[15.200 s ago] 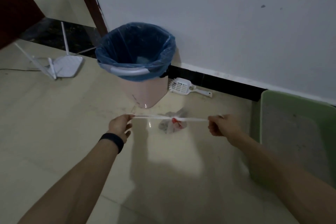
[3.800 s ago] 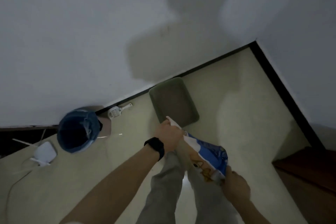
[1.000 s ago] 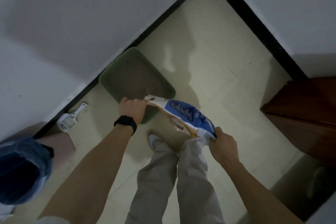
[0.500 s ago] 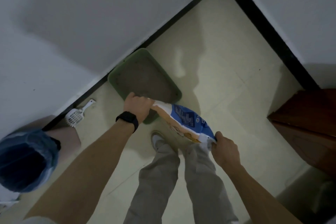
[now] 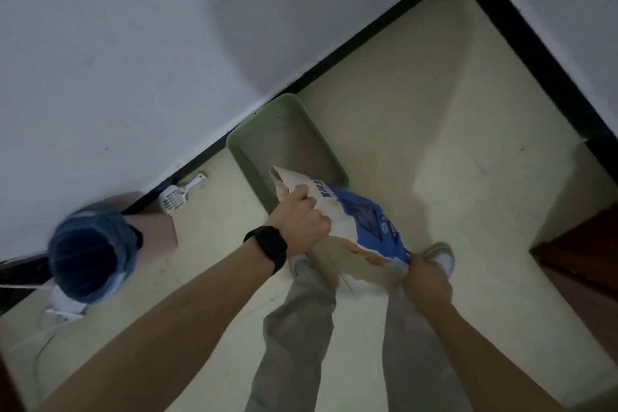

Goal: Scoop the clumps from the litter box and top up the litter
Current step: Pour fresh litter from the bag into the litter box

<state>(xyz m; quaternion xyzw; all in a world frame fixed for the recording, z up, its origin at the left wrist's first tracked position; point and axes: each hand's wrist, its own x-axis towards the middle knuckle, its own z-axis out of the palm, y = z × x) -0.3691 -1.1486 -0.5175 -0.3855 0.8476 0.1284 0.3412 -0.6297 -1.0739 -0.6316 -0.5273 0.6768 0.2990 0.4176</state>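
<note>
- The left hand's (image 5: 302, 222) fingers (image 5: 312, 207) are curling round the upper end of the litter bag (image 5: 354, 217), bunching it just below its open mouth.
- The right hand's (image 5: 426, 281) fingers (image 5: 414, 262) are pinching the bag's lower blue corner, pressed together in a tight grip.
- The bag is hanging between the two hands, tilting with its mouth pointing down at the near corner of the green litter box (image 5: 249, 164); whether litter is falling out cannot be told.
- The litter box is sitting on the pale floor (image 5: 434, 110) against the black skirting of the white wall (image 5: 133, 43), and grey litter is lying inside it.
- A black wristband (image 5: 267, 246) is circling the left wrist.
- The person's grey trouser legs (image 5: 301, 328) and a light shoe (image 5: 441, 256) are showing below the bag.
- The white scoop (image 5: 172, 199) is lying on the floor by the skirting, apart from the litter box on its left.
- A pink bin (image 5: 157, 234) with a blue liner (image 5: 90, 257) is standing further left, near the scoop.
- Dark wooden furniture (image 5: 585, 261) is edging in at the right.
</note>
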